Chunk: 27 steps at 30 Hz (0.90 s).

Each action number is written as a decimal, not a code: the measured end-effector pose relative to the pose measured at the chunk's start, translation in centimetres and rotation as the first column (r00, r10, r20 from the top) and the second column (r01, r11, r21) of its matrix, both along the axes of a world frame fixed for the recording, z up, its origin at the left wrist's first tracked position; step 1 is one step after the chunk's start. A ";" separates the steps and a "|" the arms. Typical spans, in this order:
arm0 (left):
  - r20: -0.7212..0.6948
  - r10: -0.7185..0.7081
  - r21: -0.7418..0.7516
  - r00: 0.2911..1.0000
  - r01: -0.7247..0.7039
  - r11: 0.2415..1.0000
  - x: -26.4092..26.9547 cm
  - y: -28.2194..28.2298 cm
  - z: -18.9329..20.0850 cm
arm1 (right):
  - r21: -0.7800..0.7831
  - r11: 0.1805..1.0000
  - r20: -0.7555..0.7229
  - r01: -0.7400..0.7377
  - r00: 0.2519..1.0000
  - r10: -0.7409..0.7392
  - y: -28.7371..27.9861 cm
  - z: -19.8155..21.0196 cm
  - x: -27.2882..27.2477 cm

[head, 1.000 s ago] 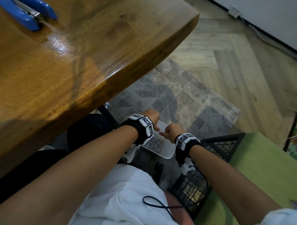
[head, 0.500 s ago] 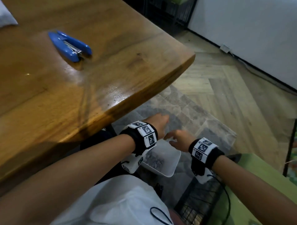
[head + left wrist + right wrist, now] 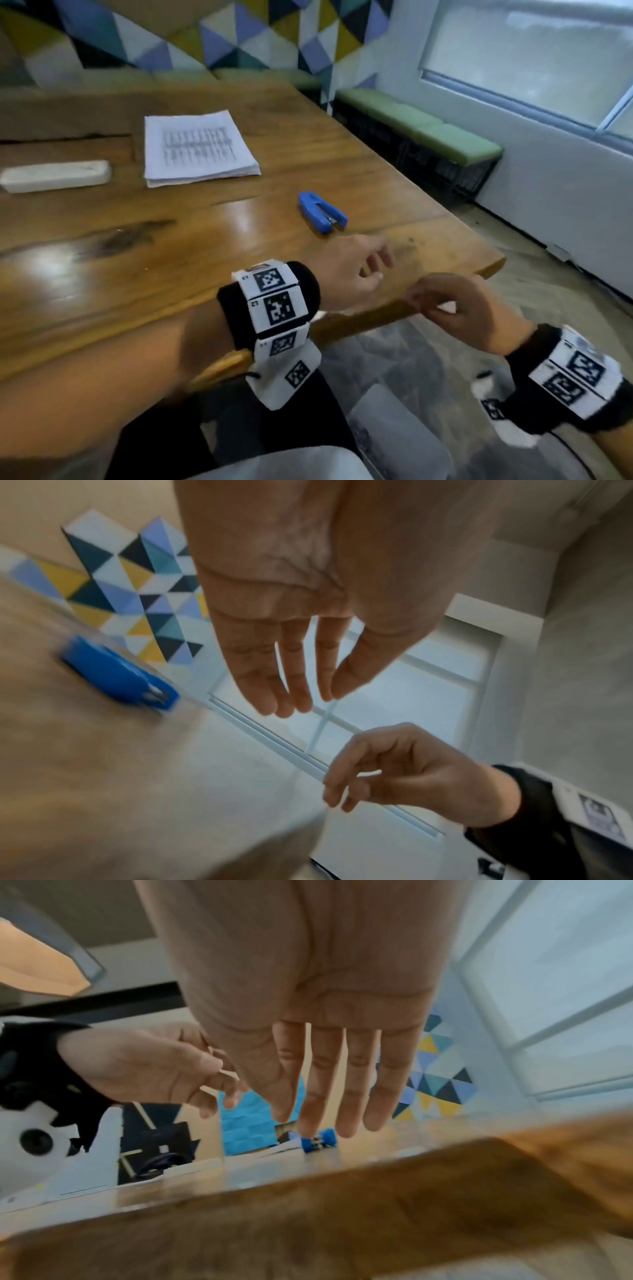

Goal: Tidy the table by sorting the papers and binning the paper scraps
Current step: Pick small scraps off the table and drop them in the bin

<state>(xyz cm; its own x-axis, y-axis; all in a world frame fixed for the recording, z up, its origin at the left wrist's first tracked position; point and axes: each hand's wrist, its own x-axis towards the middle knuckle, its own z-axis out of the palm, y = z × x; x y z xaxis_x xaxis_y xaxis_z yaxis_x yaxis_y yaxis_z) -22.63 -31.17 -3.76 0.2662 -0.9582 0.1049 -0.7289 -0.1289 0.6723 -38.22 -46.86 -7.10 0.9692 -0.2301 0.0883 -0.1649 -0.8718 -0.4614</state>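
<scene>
A stack of printed papers (image 3: 198, 147) lies squared up on the wooden table (image 3: 171, 246), far left of my hands. My left hand (image 3: 380, 263) hovers over the table's near right corner with its fingers (image 3: 291, 691) straight and nothing in it. Just off the table edge, my right hand (image 3: 421, 301) hangs with fingers relaxed and holds nothing; the right wrist view shows its fingers (image 3: 325, 1115) stretched out. The white bin (image 3: 411, 438) sits low by my knees, partly hidden by my arms.
A blue stapler (image 3: 322, 212) lies just beyond my left hand. A long white block (image 3: 54, 176) rests at the table's left. A green-cushioned bench (image 3: 411, 120) runs along the right wall under the window. Grey rug (image 3: 428, 359) lies below the table edge.
Both hands have risen from the white bin under the table up to the table's edge. The head view has swung up from the floor to the table top.
</scene>
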 end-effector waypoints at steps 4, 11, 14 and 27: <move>0.140 0.113 0.094 0.984 -0.127 0.987 4.2 5.1 0.7 | -0.137 0.990 -0.091 -0.039 0.996 0.026 2.7 2.3 5.9; 0.409 0.176 0.427 0.895 -0.358 0.830 11.3 14.0 -0.6 | -0.381 0.895 -0.518 -0.232 0.856 0.001 6.4 2.8 14.8; 0.476 0.192 0.501 0.858 -0.444 0.743 14.3 16.7 -1.5 | -0.416 0.864 -0.551 -0.285 0.834 0.010 7.5 1.7 17.0; 0.529 0.266 0.669 0.806 -0.589 0.454 20.3 21.0 -2.6 | -0.404 0.880 -0.556 -0.251 0.831 -0.018 11.3 -0.5 22.5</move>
